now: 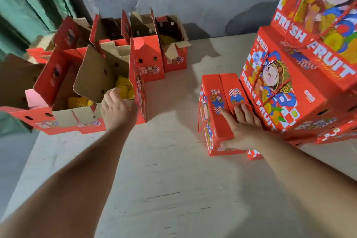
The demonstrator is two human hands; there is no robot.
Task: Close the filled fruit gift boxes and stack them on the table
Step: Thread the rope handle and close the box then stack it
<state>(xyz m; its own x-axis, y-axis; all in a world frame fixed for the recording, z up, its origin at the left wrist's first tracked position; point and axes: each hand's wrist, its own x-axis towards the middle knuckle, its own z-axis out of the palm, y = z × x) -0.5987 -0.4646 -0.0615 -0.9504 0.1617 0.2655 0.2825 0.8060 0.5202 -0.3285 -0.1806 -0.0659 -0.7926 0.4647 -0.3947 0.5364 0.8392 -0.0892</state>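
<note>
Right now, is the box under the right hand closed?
Closed: the box has its top flaps meeting, with the right hand flat on them.

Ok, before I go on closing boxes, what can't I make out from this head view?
- Open boxes at the back: whether filled; raised flaps hide the insides.
- Stack of closed boxes: its height and count; cut off by the top and right edges.
- Left hand at the open box: motion blur hides any grip on the flap.
- Closed box under the right hand: small print unreadable.
</note>
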